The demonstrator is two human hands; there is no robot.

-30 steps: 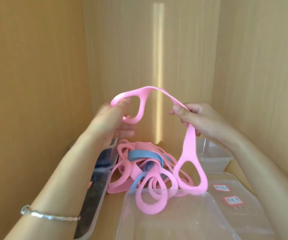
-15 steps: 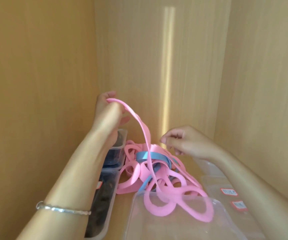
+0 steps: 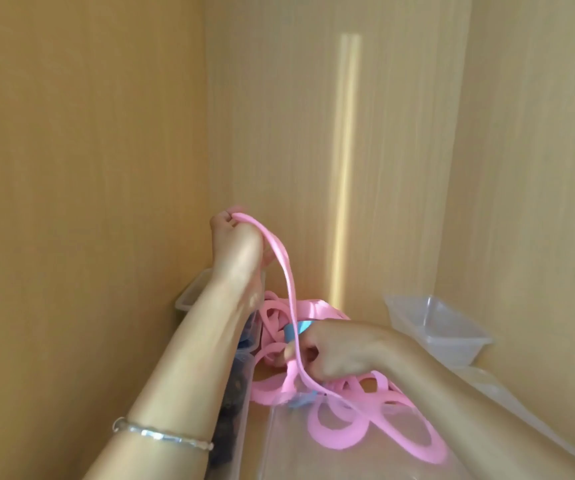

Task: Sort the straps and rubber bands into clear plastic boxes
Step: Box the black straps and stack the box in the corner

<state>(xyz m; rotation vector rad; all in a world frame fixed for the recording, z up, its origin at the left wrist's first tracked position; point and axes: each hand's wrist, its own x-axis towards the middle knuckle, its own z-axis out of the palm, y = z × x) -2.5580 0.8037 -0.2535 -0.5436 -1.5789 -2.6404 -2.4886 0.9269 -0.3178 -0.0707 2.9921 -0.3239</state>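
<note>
Roughly at the centre of the frame, a long pink strap (image 3: 288, 271) hangs from the left hand (image 3: 236, 249), whose fingers are curled tight around its top end. From there it runs down and to the right, and its looped lower end lies inside the clear box (image 3: 270, 441) at the bottom edge, which is cut off by the frame.

Behind the strap sits the pile of straps (image 3: 317, 308), mostly pink, with a blue strap (image 3: 298, 328) peeking out. The right hand (image 3: 345, 351) rests low on this pile with its fingers curled under; whether they grip a strap cannot be told, since the hand's back hides them.

Along the left wall stand two boxes (image 3: 241, 386) with dark contents, largely covered by the left forearm, so the contents are hard to make out. At centre right is an empty box (image 3: 452, 336), and a flat clear piece (image 3: 507, 389) below it is blurred. A silver bracelet (image 3: 165, 437) circles the left wrist.
</note>
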